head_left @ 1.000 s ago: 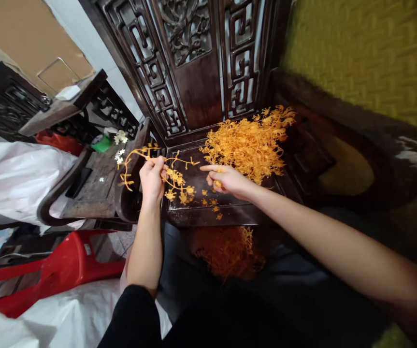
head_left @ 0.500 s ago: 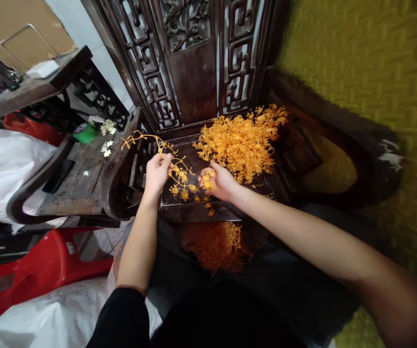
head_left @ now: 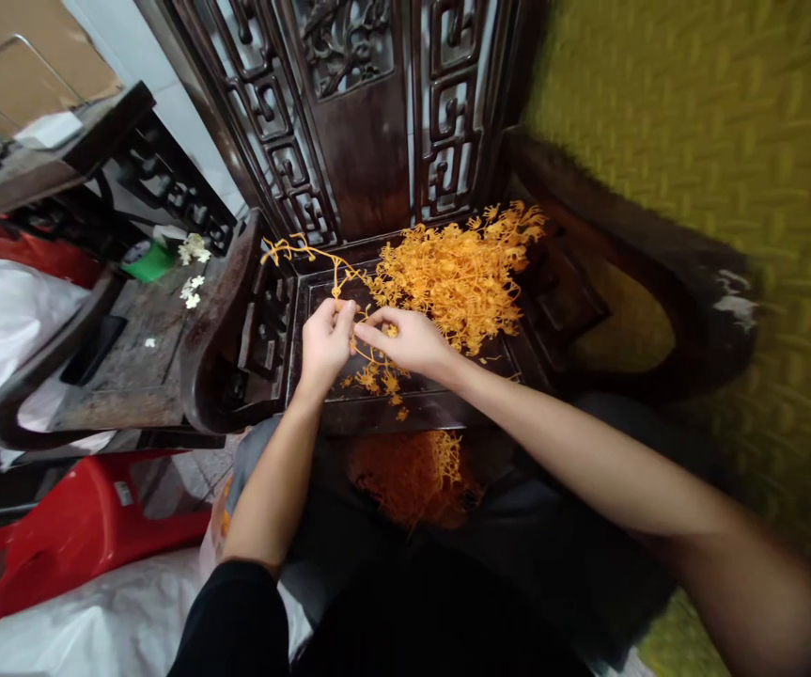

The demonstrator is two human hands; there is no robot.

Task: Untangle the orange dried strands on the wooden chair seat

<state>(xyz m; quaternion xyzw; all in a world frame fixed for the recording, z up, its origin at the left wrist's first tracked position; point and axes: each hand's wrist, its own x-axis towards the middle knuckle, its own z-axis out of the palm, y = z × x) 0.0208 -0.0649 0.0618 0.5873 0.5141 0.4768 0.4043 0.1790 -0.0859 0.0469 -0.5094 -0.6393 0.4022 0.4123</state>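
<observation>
A thin orange branched stem (head_left: 317, 252) is pinched in my left hand (head_left: 327, 343), its upper end reaching up and left over the chair's armrest. My right hand (head_left: 409, 340) is just to the right, thumb and finger closed close to the left fingertips, with small orange pieces at its fingers. Below both hands, orange flower-like clusters (head_left: 377, 376) hang over the front of the dark wooden seat (head_left: 433, 387). A large heap of orange pieces (head_left: 458, 273) lies on the seat behind my right hand.
More orange pieces (head_left: 415, 475) lie low between the legs. At left, a second wooden chair (head_left: 141, 362) holds green tape (head_left: 147, 260), pale flower pieces (head_left: 194, 249) and a dark flat object (head_left: 93, 350). A red plastic chair (head_left: 81, 517) and white sacks stand lower left.
My right hand has moved up and left to meet my left hand, which has shifted slightly right with the stem. The view has shifted a little.
</observation>
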